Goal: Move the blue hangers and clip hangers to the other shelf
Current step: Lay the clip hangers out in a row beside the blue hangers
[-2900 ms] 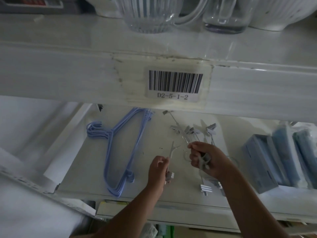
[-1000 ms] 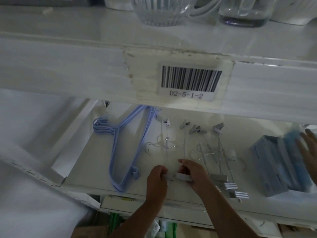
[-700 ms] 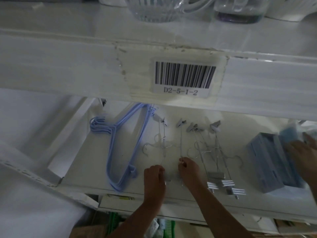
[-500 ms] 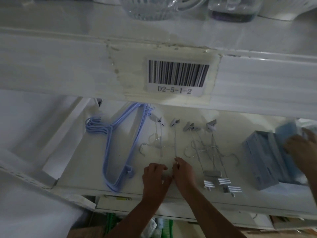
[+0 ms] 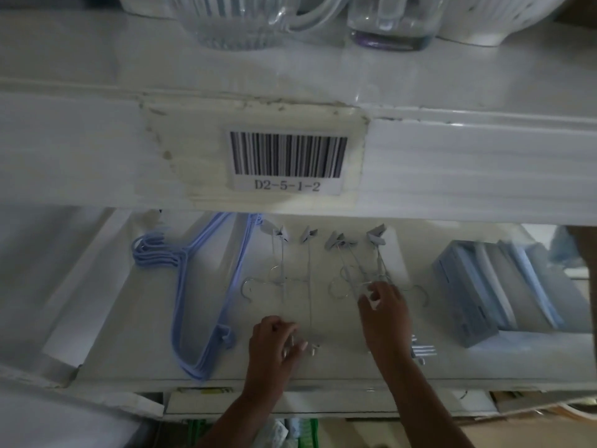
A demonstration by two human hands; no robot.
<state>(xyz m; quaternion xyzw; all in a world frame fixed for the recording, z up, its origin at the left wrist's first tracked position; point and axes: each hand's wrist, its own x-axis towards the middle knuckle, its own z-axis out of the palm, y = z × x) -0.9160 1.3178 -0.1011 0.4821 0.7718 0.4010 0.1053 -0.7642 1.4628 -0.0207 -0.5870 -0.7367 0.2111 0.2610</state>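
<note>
A stack of blue hangers lies flat at the left of the lower shelf. To its right lie metal clip hangers in two bunches, one on the left and one on the right, their far clips pointing away from me. My left hand is curled at the near clips of the left bunch, fingertips pinched on one. My right hand reaches over the right bunch with fingers apart, touching the wire hooks. The near clips of that bunch are partly hidden behind my right wrist.
Blue-grey boxes stand at the right of the lower shelf, with another person's arm at the frame edge. The upper shelf's front beam carries a barcode label. Glass jugs stand on top.
My right hand has left the left bunch and moved right and forward onto the right bunch's hooks. My left hand stays at the near clips. The other person's hand has drawn back from the boxes.
</note>
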